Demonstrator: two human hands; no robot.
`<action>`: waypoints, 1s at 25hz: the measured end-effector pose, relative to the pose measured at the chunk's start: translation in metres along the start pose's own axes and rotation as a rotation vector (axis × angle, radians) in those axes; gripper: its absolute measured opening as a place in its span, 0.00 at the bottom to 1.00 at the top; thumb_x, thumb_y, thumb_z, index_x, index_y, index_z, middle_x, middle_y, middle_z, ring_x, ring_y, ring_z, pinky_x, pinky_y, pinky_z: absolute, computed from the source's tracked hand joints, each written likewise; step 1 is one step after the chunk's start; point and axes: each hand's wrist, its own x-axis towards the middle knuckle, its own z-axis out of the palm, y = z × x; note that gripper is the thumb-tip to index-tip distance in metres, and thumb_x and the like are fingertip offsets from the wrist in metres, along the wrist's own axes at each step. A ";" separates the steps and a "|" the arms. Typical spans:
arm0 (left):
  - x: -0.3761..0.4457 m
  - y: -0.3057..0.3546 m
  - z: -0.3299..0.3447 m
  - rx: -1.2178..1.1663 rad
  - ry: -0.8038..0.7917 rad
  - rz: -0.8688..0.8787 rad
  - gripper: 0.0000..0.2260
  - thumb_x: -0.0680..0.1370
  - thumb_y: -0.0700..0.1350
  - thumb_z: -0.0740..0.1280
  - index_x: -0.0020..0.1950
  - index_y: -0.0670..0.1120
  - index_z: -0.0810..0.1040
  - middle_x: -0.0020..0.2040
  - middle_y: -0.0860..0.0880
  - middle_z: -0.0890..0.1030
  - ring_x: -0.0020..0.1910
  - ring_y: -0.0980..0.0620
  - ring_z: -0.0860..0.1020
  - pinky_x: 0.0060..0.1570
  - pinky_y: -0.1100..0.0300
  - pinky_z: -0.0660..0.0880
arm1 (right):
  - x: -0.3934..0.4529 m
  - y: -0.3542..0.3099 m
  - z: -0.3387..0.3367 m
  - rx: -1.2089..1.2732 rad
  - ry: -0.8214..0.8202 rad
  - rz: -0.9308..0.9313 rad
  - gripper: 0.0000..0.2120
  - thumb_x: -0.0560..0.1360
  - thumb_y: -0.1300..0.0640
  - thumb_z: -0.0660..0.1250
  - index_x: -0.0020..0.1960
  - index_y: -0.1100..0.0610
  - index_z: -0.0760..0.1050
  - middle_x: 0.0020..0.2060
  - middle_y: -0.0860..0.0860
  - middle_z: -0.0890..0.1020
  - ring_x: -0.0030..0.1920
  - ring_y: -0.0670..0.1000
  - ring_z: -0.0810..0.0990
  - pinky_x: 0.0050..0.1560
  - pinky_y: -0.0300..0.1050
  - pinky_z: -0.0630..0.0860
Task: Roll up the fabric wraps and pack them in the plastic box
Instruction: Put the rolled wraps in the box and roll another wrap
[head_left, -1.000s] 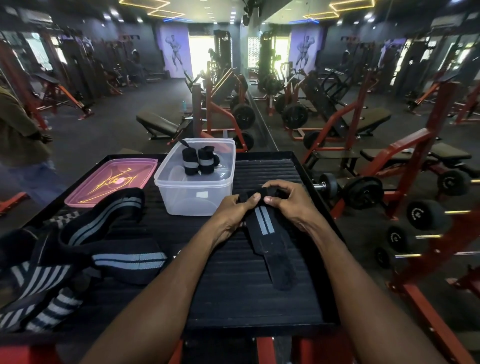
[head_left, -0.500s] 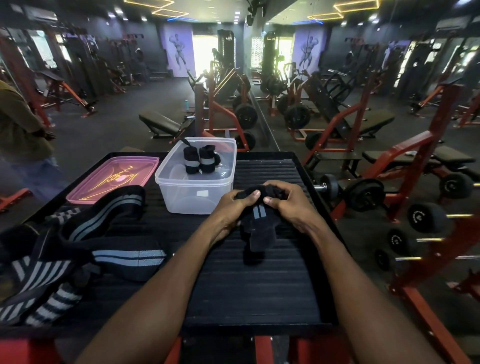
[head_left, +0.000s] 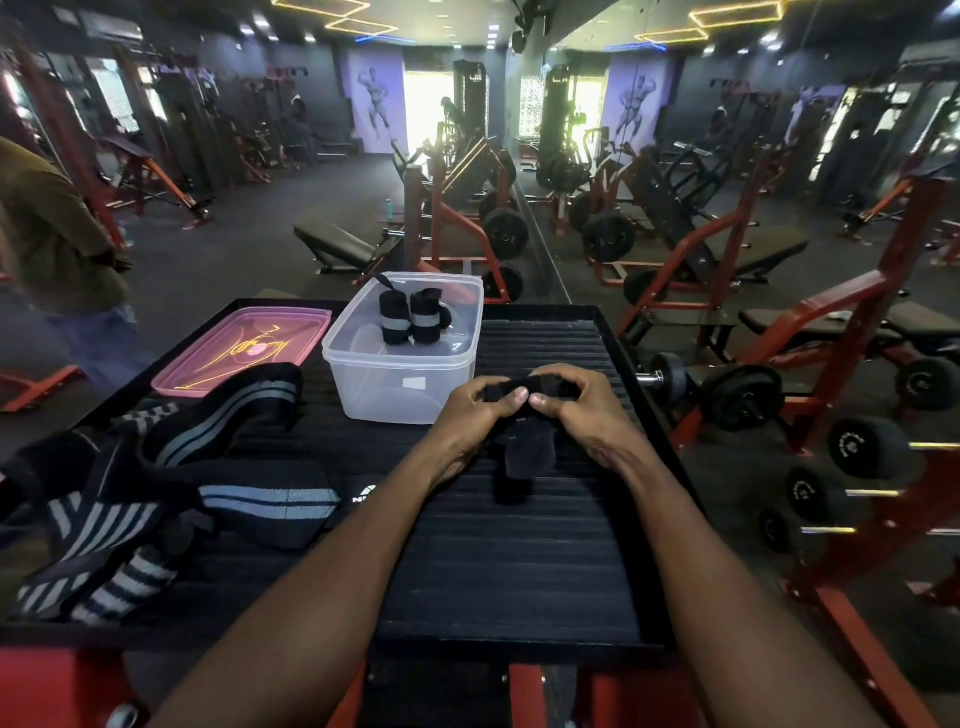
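L hand (head_left: 475, 415) + R hand (head_left: 582, 410) both pinch the black wrap (head_left: 524, 395), fingers curled on roll; short tail hangs at 6 o'clock. Keep tension, edges square, then into plastic box (head_left: 363, 364) at 11 o'clock.

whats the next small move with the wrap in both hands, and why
Probably keep rolling: the left hand and right hand pinch the wrap, but a short tail hangs unrolled. Once it is wound in, the roll can join the two rolls in the box.
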 end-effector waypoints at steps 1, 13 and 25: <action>0.001 -0.001 -0.001 -0.011 -0.004 -0.025 0.15 0.75 0.41 0.74 0.60 0.41 0.80 0.53 0.41 0.85 0.52 0.46 0.84 0.56 0.52 0.80 | 0.000 0.001 0.000 0.003 -0.022 -0.024 0.14 0.70 0.71 0.74 0.52 0.58 0.83 0.49 0.55 0.85 0.48 0.47 0.82 0.51 0.38 0.79; -0.008 -0.004 -0.005 0.130 -0.050 0.036 0.17 0.74 0.42 0.75 0.61 0.44 0.78 0.56 0.44 0.83 0.53 0.51 0.83 0.48 0.62 0.79 | 0.000 0.000 0.001 0.091 -0.076 0.083 0.06 0.74 0.64 0.74 0.46 0.54 0.84 0.43 0.51 0.84 0.44 0.49 0.81 0.40 0.41 0.78; -0.008 -0.009 -0.009 0.359 0.003 0.242 0.16 0.73 0.35 0.73 0.58 0.49 0.78 0.53 0.49 0.81 0.52 0.53 0.79 0.59 0.58 0.77 | -0.004 0.000 0.002 0.222 -0.131 0.284 0.04 0.77 0.61 0.71 0.52 0.60 0.80 0.47 0.60 0.81 0.38 0.53 0.82 0.35 0.45 0.80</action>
